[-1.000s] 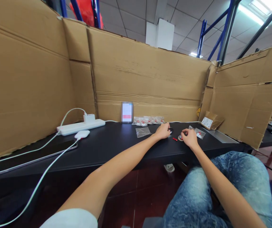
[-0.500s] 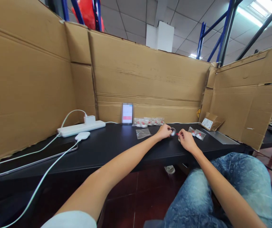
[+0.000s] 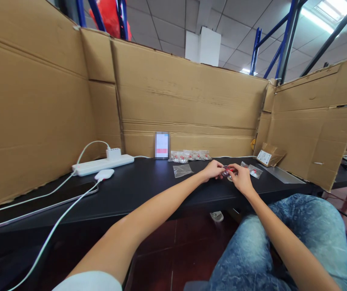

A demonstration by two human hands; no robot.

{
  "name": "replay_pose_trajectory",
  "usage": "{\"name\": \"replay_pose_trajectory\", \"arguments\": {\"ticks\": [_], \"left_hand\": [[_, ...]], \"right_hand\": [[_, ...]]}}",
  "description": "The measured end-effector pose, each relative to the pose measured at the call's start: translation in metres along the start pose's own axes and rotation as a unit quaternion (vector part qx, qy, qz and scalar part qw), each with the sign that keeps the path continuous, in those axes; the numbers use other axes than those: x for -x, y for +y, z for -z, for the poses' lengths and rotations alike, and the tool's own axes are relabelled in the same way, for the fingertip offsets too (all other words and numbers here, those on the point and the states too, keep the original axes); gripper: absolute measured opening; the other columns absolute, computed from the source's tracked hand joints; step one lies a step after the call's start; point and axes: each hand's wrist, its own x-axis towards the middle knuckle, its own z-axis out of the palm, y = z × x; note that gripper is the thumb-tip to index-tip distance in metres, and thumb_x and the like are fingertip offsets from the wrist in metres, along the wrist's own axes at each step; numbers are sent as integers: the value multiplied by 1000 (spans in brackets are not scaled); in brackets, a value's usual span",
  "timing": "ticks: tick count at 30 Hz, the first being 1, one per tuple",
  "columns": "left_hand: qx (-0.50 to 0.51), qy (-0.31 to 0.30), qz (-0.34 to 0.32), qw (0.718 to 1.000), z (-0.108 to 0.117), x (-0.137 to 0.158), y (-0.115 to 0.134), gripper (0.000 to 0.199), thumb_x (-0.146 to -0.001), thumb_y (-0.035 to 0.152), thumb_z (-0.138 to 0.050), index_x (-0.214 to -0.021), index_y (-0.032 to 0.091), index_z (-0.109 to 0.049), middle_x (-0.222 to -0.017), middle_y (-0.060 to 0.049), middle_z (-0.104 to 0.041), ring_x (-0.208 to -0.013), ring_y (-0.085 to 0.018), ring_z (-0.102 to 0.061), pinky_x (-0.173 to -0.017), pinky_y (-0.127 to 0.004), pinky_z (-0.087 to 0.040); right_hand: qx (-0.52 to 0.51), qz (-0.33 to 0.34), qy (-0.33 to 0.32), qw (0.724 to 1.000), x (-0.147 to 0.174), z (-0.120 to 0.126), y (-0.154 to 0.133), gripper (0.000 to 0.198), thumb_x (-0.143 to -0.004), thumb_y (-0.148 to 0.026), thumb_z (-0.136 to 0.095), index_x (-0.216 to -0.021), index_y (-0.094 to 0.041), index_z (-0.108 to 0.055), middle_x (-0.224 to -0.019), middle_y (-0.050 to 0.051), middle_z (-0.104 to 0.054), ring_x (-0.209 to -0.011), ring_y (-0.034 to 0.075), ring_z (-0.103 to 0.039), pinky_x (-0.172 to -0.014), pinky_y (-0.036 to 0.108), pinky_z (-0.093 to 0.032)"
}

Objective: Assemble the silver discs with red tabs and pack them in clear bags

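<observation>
The small, narrow red piece (image 3: 230,169) sits just left of the right hand (image 3: 241,176), at its fingertips, its long axis running roughly sideways toward the left hand (image 3: 214,171); any tilt is too small to tell. The right hand is the nearer and pinches it. The left hand grips the shiny, clear round disc (image 3: 225,172) just to its own right; whether disc and red piece touch, I cannot tell.

Counted: one red piece and one disc between the hands, plus one pale round piece (image 3: 230,178) just below the right fingertips. One flat, clear plastic bag (image 3: 182,170) lies left of the left hand. Two small clear bags showing red (image 3: 255,171) lie right of the right hand. Beyond the left hand, the row of crinkled clear bags (image 3: 189,156) overlaps too much to count.
</observation>
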Motion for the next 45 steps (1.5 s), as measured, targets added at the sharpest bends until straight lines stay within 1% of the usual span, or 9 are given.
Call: {"name": "replay_pose_trajectory", "arguments": {"ticks": [4, 6, 11, 16, 20, 24, 31, 39, 45], "left_hand": [[38, -15, 3, 999, 0, 0, 0, 15, -82, 16, -57, -71, 9, -65, -61, -3, -64, -49, -9, -59, -40, -16, -35], [55, -21, 5, 998, 0, -1, 0, 15, -82, 17, -58, -72, 9, -65, -64, -4, -65, -50, -9, -60, -40, -16, -36], [94, -48, 12, 994, -2, 1, 3, 18, -83, 23, -61, -73, 9, -65, -66, -5, -66, -52, -10, -62, -42, -18, -38], [128, -75, 19, 989, -3, 4, 9, 19, -82, 26, -62, -73, 10, -64, -64, -4, -65, -54, -12, -63, -44, -19, -40], [146, -76, 31, 986, -4, 6, 12, 17, -82, 24, -60, -74, 10, -64, -66, -5, -65, -54, -12, -63, -44, -19, -41], [155, -77, 35, 984, -4, 6, 14, 14, -81, 21, -59, -77, 9, -65, -71, -8, -68, -55, -12, -64, -45, -19, -43], [157, -77, 28, 984, -4, 5, 13, 13, -80, 19, -58, -80, 9, -65, -74, -9, -69, -56, -12, -65, -46, -18, -43], [153, -74, 40, 985, -3, 6, 13, 13, -79, 20, -59, -72, 9, -62, -66, -7, -66, -55, -13, -64, -45, -19, -44], [144, -74, 20, 987, -3, 8, 12, 14, -80, 18, -56, -70, 9, -61, -64, -6, -65, -53, -12, -64, -44, -19, -42]], "right_hand": [[46, 4, -2, 999, 0, 0, 1, 16, -81, -15, -55, -84, -18, -70, -75, 5, -71, -64, 17, -62, -65, 27, -44], [74, 12, 5, 997, -1, 0, 2, 16, -81, -14, -55, -82, -17, -70, -74, 5, -69, -65, 17, -60, -65, 27, -43], [90, 9, 2, 996, -3, -2, 6, 13, -81, -13, -53, -83, -16, -66, -78, 5, -65, -66, 16, -57, -68, 27, -42], [138, 6, -2, 990, -1, -2, 0, 13, -84, -11, -49, -83, -16, -61, -83, 7, -63, -75, 19, -56, -71, 29, -41], [200, 1, 2, 980, 2, -1, -10, 13, -87, -11, -46, -86, -16, -59, -88, 9, -61, -85, 21, -54, -76, 30, -40], [243, -9, 11, 970, 2, -1, -14, 12, -88, -12, -46, -87, -16, -57, -88, 10, -60, -86, 22, -53, -76, 30, -39], [261, 9, 30, 965, 3, 0, -18, 14, -89, -12, -43, -84, -17, -56, -84, 10, -59, -84, 23, -52, -74, 31, -38], [243, 18, -16, 970, 4, -1, -17, 12, -89, -11, -45, -86, -16, -55, -86, 9, -59, -85, 22, -54, -77, 30, -38], [246, 21, -21, 969, 4, -3, -15, 12, -90, -11, -45, -84, -17, -55, -86, 9, -58, -84, 21, -54, -75, 29, -38]]}}
